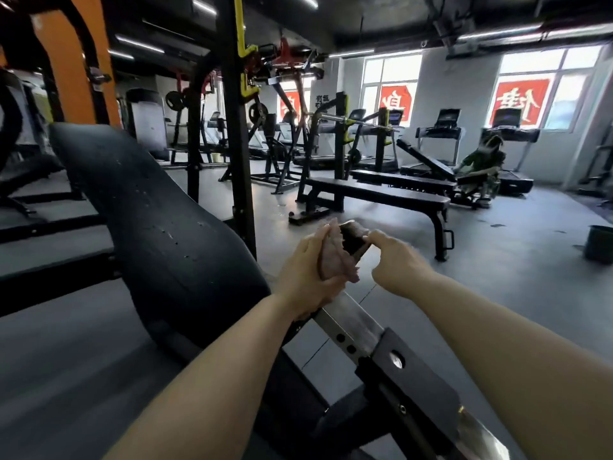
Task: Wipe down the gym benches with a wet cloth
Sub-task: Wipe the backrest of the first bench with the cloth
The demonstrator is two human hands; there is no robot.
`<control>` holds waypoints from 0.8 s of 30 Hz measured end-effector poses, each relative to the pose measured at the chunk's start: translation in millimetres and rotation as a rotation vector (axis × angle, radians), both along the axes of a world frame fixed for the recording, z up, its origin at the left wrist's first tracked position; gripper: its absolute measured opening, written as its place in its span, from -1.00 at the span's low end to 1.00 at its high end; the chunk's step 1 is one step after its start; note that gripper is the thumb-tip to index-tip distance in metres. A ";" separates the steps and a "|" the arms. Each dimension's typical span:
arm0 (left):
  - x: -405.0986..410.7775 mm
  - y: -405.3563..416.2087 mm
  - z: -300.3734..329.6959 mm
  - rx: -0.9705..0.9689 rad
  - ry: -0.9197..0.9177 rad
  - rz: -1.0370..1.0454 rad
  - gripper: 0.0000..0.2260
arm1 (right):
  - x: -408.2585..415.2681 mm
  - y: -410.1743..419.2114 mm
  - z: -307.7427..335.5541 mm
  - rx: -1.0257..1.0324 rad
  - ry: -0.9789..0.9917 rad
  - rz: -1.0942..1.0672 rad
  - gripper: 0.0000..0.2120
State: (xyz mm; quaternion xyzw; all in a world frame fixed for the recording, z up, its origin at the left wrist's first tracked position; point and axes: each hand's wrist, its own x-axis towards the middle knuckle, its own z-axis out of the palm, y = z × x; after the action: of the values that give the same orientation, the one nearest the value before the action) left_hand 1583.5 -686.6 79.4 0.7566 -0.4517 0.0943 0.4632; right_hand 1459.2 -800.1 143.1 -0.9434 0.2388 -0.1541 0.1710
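The metal bar runs forward; left hand grips the pink cloth, right hand curls onto the bar's end, beside the black pad.

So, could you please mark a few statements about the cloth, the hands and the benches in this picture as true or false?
1. The left hand holds the cloth. True.
2. The right hand lies flat on the black pad. False: it pinches the dark end piece of the metal bar.
3. The flat bench has a cloth lying on it. False: none shows there.
4. A green bucket stands on the floor at the right. True.
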 end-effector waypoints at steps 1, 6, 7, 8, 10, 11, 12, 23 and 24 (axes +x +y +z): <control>2.0 5.3 -6.0 -0.018 0.060 -0.026 -0.16 | -0.2 1.8 2.2 0.002 0.008 -0.012 -0.38; 11.2 12.0 -27.3 -0.004 0.179 0.012 -0.28 | -1.5 13.1 6.6 -0.029 0.023 -0.047 -0.39; 10.2 10.9 -25.8 -0.005 0.185 0.024 -0.33 | -1.0 14.7 6.8 -0.041 0.022 -0.058 -0.40; 10.6 8.5 -23.9 -0.021 0.192 0.035 -0.36 | 0.0 16.3 7.3 -0.064 0.025 -0.074 -0.42; 8.2 1.8 -14.1 -0.040 0.144 0.039 -0.48 | 2.8 17.3 8.8 -0.134 0.042 -0.105 -0.51; 7.5 -2.7 -8.0 -0.046 0.094 0.047 -0.56 | 5.0 17.5 10.1 -0.168 0.052 -0.109 -0.56; 8.4 -8.9 -1.6 -0.042 0.038 0.053 -0.61 | 6.5 18.0 12.3 -0.198 0.062 -0.105 -0.62; 5.3 -9.5 -3.4 -0.092 0.158 0.153 -0.67 | -0.6 9.9 7.8 -0.190 -0.034 -0.019 -0.48; 6.5 -2.9 -12.5 -0.099 0.207 0.144 -0.67 | -2.4 9.9 5.0 -0.178 -0.044 -0.023 -0.43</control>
State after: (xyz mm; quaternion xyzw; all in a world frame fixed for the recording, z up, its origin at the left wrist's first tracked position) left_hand 1590.0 -689.5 66.8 0.7690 -0.3410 0.0708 0.5361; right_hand 1456.8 -790.2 148.1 -0.9484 0.2314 -0.1973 0.0898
